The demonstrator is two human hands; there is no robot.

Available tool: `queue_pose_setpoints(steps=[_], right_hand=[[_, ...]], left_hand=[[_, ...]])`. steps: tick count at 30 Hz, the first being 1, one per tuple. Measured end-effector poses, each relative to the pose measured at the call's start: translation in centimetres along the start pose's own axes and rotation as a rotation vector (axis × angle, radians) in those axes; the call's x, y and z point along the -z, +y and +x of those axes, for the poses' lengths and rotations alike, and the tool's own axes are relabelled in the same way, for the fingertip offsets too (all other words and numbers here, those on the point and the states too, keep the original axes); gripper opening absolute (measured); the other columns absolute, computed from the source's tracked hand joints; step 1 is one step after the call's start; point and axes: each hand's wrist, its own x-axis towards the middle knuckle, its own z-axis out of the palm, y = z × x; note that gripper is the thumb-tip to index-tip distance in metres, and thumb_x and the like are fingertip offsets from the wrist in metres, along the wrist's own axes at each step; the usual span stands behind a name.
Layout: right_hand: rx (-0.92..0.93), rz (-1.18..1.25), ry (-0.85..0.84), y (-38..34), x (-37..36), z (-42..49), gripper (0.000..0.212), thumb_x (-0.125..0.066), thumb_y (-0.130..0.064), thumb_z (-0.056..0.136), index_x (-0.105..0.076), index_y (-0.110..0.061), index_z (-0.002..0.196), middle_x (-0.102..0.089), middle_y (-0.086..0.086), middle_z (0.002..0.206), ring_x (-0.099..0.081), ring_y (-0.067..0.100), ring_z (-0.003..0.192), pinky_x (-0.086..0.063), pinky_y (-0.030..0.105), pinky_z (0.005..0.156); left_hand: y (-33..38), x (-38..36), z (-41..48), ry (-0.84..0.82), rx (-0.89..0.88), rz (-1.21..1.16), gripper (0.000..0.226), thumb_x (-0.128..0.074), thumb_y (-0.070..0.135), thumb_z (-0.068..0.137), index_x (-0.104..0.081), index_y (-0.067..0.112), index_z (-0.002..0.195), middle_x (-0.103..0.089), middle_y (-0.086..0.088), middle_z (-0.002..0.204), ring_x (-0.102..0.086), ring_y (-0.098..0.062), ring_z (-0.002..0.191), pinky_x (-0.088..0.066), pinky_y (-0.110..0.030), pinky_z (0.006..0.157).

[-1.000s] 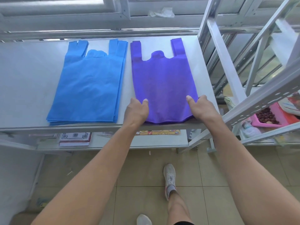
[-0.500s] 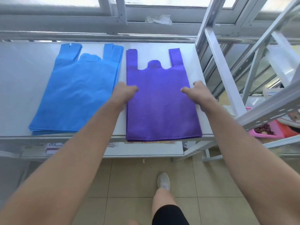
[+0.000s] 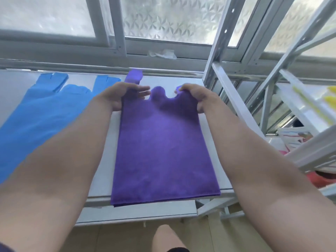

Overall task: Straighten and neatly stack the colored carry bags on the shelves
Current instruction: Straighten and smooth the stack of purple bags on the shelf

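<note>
Nearest, at lower centre, the purple bags (image 3: pixel 163 151) lie flat on the shelf (image 3: pixel 107 157), bottom edge slightly over its front lip. Farther up, the left hand (image 3: pixel 123 96) presses straight fingers across one handle's base — the right hand (image 3: pixel 193 97) curls round the other. Squaring the handles looks like the step in hand; next, align them evenly. Blue bags (image 3: pixel 45 120) lie at the left of the frame.

A frosted, pattern-glass window (image 3: pixel 163 17) fills 12 o'clock, with crumpled clear plastic (image 3: pixel 162 54) on its sill. Blurred yellow items (image 3: pixel 330 99) lie at 3 o'clock, printed packets (image 3: pixel 294 138) just below them. Beige floor tiles (image 3: pixel 118 237) show at 6 o'clock.
</note>
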Motion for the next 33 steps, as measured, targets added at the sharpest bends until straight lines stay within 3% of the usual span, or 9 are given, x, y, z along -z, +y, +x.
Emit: queue_pose_setpoints(steps=[2, 5, 10, 12, 16, 24, 28, 31, 33], right_hand=[[0.021, 0.143, -0.11, 0.2, 0.5, -0.8, 0.029, -0.056, -0.017, 0.091, -0.072, -0.009, 0.114, -0.074, 0.008, 0.096, -0.071, 0.024, 0.085, -0.059, 0.035, 0.081], [0.09, 0.311, -0.2, 0.8, 1.3, -0.6, 0.036, -0.042, -0.007, 0.1, -0.063, -0.001, 0.128, -0.072, 0.015, 0.121, -0.071, 0.03, 0.113, -0.055, 0.044, 0.102], [0.166, 0.293, -0.233, 0.6, 0.9, -0.5, 0.028, -0.058, -0.022, 0.105, -0.063, -0.004, 0.125, -0.065, 0.005, 0.086, -0.069, 0.021, 0.087, -0.058, 0.035, 0.079], [0.216, 0.223, -0.166, 0.7, 0.6, -0.1, 0.026, -0.064, -0.027, 0.103, -0.066, -0.004, 0.116, -0.062, 0.005, 0.078, -0.068, 0.02, 0.077, -0.057, 0.035, 0.074], [0.286, 0.176, -0.108, 1.0, 0.3, 0.5, 0.025, -0.063, -0.029, 0.103, -0.064, -0.005, 0.107, -0.061, 0.004, 0.073, -0.067, 0.02, 0.07, -0.057, 0.033, 0.07], [0.329, 0.075, -0.06, 1.0, -0.1, 1.4, 0.038, -0.066, -0.045, 0.098, -0.065, -0.007, 0.094, -0.066, 0.01, 0.072, -0.069, 0.028, 0.069, -0.06, 0.037, 0.07], [0.284, -0.008, 0.032, 1.3, 0.0, 2.1, 0.043, -0.059, -0.043, 0.103, -0.064, -0.001, 0.106, -0.077, 0.016, 0.089, -0.075, 0.029, 0.076, -0.064, 0.038, 0.072], [0.194, -0.066, 0.139, 0.7, 0.2, 2.1, 0.04, -0.068, -0.043, 0.098, -0.065, -0.004, 0.109, -0.074, 0.012, 0.084, -0.071, 0.024, 0.065, -0.057, 0.031, 0.059], [0.135, -0.193, 0.238, 0.3, 0.4, 1.7, 0.027, -0.074, -0.037, 0.091, -0.061, -0.014, 0.096, -0.056, 0.003, 0.072, -0.053, 0.02, 0.058, -0.042, 0.026, 0.053]], left_hand=[[-0.1, 0.3, 0.0, -0.031, -0.075, -0.109, 0.019, -0.06, 0.019, 0.098, -0.075, 0.01, 0.105, -0.076, -0.005, 0.109, -0.072, -0.017, 0.095, -0.06, -0.029, 0.084], [-0.1, 0.2, 0.0, -0.1, -0.137, -0.259, 0.011, -0.058, 0.018, 0.1, -0.065, 0.013, 0.092, -0.068, 0.0, 0.084, -0.066, -0.016, 0.08, -0.058, -0.027, 0.079], [0.1, -0.2, 0.1, -0.07, -0.094, -0.268, 0.034, -0.07, 0.039, 0.094, -0.06, 0.013, 0.112, -0.044, 0.007, 0.071, -0.048, -0.004, 0.053, -0.051, -0.019, 0.062], [0.0, -0.2, 0.4, -0.068, -0.123, -0.227, 0.025, -0.064, 0.042, 0.099, -0.06, 0.018, 0.097, -0.043, 0.009, 0.067, -0.046, -0.003, 0.051, -0.05, -0.018, 0.061], [-0.4, 0.5, 0.6, -0.019, -0.199, -0.333, 0.038, -0.052, 0.038, 0.107, -0.05, 0.02, 0.074, -0.045, 0.006, 0.061, -0.05, -0.01, 0.051, -0.05, -0.021, 0.061], [-0.1, 0.3, 1.0, 0.025, -0.206, -0.138, 0.034, -0.06, 0.046, 0.101, -0.061, 0.013, 0.093, -0.058, 0.001, 0.066, -0.062, -0.014, 0.059, -0.054, -0.025, 0.062], [0.2, 0.1, 2.4, 0.216, -0.119, 0.049, 0.049, -0.069, 0.045, 0.097, -0.063, -0.001, 0.114, -0.078, -0.017, 0.104, -0.078, -0.027, 0.085, -0.06, -0.032, 0.062], [-0.2, 0.4, 3.1, 0.518, -0.077, 0.043, 0.06, -0.078, 0.041, 0.09, -0.058, -0.002, 0.126, -0.077, -0.016, 0.092, -0.075, -0.024, 0.064, -0.055, -0.03, 0.046], [-0.5, 1.0, 3.1, 0.655, -0.083, 0.053, 0.063, -0.08, 0.037, 0.087, -0.054, 0.002, 0.132, -0.068, -0.01, 0.088, -0.064, -0.021, 0.055, -0.049, -0.024, 0.04]])
